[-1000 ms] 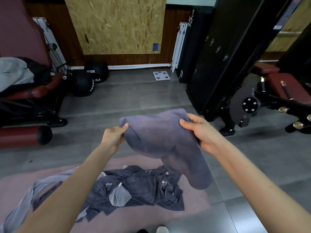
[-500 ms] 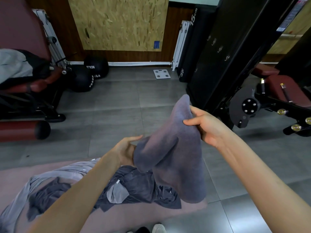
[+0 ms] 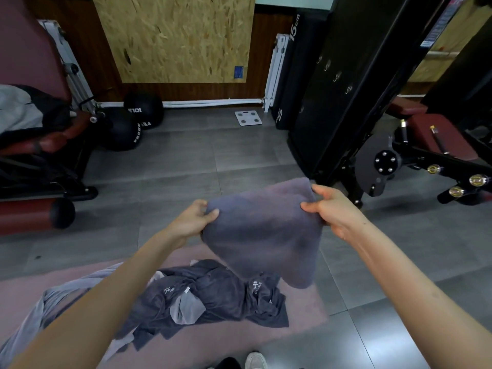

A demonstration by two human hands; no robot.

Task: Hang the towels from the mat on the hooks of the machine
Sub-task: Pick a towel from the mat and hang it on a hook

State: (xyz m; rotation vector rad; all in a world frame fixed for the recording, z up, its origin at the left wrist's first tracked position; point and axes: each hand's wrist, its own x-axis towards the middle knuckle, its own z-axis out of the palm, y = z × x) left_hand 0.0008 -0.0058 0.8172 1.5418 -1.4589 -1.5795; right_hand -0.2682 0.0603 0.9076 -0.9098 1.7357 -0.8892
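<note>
**Grey towel held between both hands over the mat**

At the far left stands a maroon padded bench (image 3: 29, 145). Two round black medicine balls (image 3: 125, 131) sit beside it, below a rough chipboard panel (image 3: 173, 35). The left hand (image 3: 193, 219) pinches one upper corner of a soft, napped grey towel (image 3: 263, 230), with the thumb on top and the fingers curled beneath. The cloth hangs in a blunt, folded wedge above a crumpled heap of darker towels (image 3: 207, 294), which lie on the dusty-pink mat (image 3: 239, 339). The right hand (image 3: 332, 211) grips the opposite upper corner, its fingers wrapped round the edge. Beyond it rises the glossy black machine (image 3: 346, 115), with a slanting row of small metal hooks (image 3: 337, 75) on its flat side.
</note>
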